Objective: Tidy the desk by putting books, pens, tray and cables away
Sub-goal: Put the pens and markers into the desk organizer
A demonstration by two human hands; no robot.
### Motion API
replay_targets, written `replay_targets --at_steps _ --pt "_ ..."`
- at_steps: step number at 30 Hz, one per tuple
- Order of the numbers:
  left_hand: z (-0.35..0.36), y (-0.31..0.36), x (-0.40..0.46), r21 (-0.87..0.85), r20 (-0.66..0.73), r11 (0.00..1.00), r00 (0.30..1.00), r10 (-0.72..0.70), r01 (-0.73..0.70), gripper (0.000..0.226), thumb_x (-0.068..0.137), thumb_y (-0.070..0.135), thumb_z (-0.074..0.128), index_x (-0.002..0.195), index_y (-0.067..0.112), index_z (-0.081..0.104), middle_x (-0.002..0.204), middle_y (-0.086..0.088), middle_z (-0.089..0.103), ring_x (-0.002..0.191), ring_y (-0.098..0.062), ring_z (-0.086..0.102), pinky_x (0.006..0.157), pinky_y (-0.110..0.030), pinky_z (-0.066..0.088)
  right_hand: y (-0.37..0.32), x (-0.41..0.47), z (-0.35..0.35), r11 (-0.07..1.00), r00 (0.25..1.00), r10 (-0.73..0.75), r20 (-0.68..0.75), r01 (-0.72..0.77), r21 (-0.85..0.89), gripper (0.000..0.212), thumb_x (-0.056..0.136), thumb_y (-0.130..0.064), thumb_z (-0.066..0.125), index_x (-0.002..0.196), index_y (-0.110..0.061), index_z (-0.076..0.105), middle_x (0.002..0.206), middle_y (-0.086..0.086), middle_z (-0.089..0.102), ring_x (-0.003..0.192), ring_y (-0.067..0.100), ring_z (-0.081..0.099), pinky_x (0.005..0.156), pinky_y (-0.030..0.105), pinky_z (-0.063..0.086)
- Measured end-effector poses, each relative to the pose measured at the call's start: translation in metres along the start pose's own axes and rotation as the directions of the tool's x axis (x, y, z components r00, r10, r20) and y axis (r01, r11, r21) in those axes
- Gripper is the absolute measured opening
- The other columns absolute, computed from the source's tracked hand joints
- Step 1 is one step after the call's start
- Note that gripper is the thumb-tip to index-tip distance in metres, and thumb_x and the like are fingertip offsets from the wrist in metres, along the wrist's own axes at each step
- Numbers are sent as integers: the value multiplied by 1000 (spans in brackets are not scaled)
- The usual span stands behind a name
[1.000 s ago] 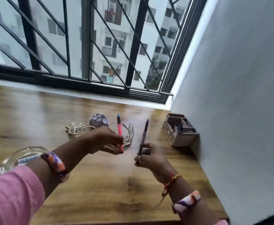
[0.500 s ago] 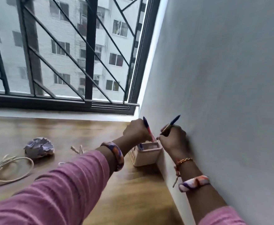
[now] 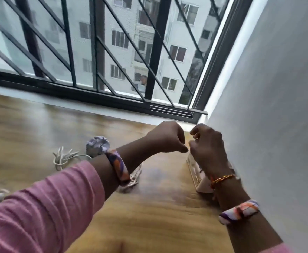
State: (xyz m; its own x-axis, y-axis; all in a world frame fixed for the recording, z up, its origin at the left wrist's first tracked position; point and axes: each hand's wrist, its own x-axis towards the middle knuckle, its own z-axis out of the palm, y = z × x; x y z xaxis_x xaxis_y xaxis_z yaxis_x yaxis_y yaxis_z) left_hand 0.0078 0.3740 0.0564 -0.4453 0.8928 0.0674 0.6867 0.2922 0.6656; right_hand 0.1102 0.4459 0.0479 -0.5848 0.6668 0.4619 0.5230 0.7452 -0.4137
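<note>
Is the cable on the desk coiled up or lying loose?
Loose. The white cable sprawls in untidy loops on the desk, beside the crumpled paper, partly hidden under the left arm.

barred window [image 3: 98, 52]; grey wall [image 3: 277, 106]; wooden desk [image 3: 149, 207]

Two bare arms, both in pink long sleeves. Left sleeve [image 3: 40, 207] of soft knit cloth with fine folds, pushed back to the middle of the forearm. Right sleeve [image 3: 275, 249] seen only as a small pink edge at the bottom of the view. On the left wrist, a wide band [image 3: 118, 167] with a pattern of purple, orange and white. On the right forearm, a similar band [image 3: 239, 211] in white, orange and purple. Nearer to the right hand [image 3: 208, 148], a thin twisted thread bracelet [image 3: 222, 178] in red and gold. Left hand [image 3: 166, 137] without rings on the visible side. Picture slightly blurred, so finer details not clear.
</note>
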Motion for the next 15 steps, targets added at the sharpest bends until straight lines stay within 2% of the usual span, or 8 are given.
replay_targets --at_steps 4,8,12,15 --pt "-67 -76 -44 52 -65 988 988 -143 146 24 75 23 74 95 10 71 94 -6 72 86 -18 66 77 -28 52 -81 8 56 973 961 -210 182 186 139 18 75 -5 65 92 -10 67 84 5 67 75 17 58 64 22 39" --pt "-139 -168 -105 74 -146 937 933 -328 341 23 77 23 73 95 9 71 93 -5 71 79 -14 63 68 -21 46 -178 2 128 913 871 -379 312 296 282 14 72 -4 66 83 -11 68 70 -1 59 69 16 57 61 22 39" --pt "-208 -266 -174 49 -257 842 821 -509 537 16 76 29 74 83 16 68 94 1 69 77 -13 60 67 -23 44 -276 -17 202 854 754 -508 416 378 357 14 75 -10 67 87 -17 67 84 4 67 80 22 62 68 28 46" --pt "-252 -333 -226 14 -338 756 715 -612 654 13 76 29 74 80 19 65 94 5 65 83 -15 60 68 -23 44 -340 -34 249 779 603 -627 494 489 391 22 81 -16 64 102 -19 64 96 1 66 94 17 60 69 22 39"
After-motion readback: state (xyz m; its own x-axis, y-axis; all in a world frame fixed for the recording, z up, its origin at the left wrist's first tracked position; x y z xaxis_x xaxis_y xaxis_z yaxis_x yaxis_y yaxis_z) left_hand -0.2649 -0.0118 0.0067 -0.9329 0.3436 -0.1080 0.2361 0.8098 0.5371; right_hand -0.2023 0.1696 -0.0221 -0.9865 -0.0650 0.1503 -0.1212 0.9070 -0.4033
